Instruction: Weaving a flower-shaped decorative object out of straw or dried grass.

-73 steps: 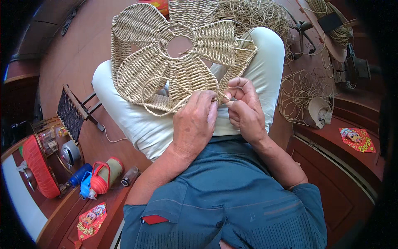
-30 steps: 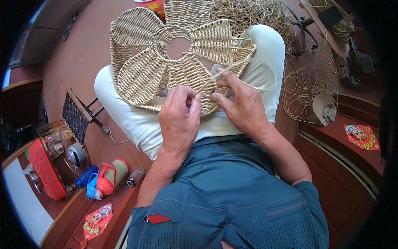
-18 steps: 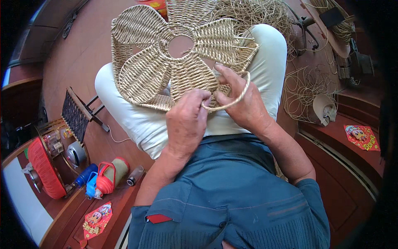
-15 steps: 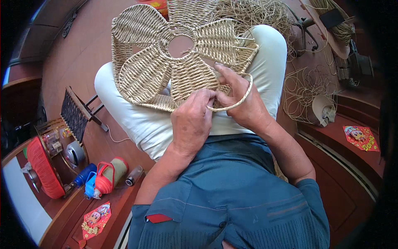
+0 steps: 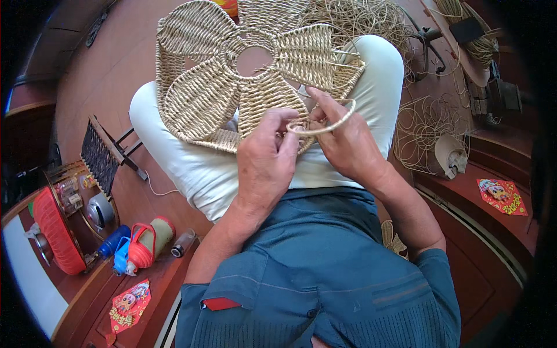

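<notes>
A flower-shaped woven straw piece, with a round hole in its middle and petal panels, rests across my lap. My left hand is at the near petal's lower edge, its fingers curled on the woven rim and the thumb slightly apart from the index finger. Beside it, my right hand has its index finger raised and its other fingers bent in at the same edge. A loop of twisted straw cord arcs from near my left fingertips over my right hand. The fingertips are partly hidden.
Loose straw cord is heaped beyond my right knee, with another tangle on the floor at right. To the left stand a dark-seated stool, a red-topped flask, a clear bottle and a red-covered basket.
My left thumb has parted from the index finger, and that hand has shifted slightly up. The cord loop has tilted and looks smaller. The woven piece has barely moved.
</notes>
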{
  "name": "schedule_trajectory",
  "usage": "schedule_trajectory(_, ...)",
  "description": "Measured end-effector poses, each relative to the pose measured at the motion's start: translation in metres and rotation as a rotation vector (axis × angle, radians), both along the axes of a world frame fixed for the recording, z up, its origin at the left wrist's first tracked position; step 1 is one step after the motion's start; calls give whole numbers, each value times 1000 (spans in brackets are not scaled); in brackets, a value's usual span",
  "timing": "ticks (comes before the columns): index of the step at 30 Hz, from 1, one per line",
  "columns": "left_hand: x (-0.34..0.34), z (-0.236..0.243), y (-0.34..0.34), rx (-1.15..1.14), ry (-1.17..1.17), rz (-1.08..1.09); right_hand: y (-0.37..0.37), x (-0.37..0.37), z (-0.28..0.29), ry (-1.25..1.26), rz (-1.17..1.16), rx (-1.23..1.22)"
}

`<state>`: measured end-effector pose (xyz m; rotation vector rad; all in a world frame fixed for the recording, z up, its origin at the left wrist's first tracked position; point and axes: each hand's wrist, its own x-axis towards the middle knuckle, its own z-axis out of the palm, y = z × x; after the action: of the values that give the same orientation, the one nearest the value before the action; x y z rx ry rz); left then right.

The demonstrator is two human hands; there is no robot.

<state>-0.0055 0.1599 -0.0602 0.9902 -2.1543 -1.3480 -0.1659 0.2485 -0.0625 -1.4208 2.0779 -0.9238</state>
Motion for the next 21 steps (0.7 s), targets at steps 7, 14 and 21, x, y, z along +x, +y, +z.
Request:
schedule_trajectory(7, 18, 3, 2, 489, 301, 224, 23, 3, 24, -685, -203, -69)
schedule_trajectory(14, -3, -5, 9, -297, 76, -82, 54, -47, 65, -929, -380, -95)
schedule_trajectory(21, -23, -9, 10, -527, -83, -209, 77, -96, 86, -1031, -379, -261)
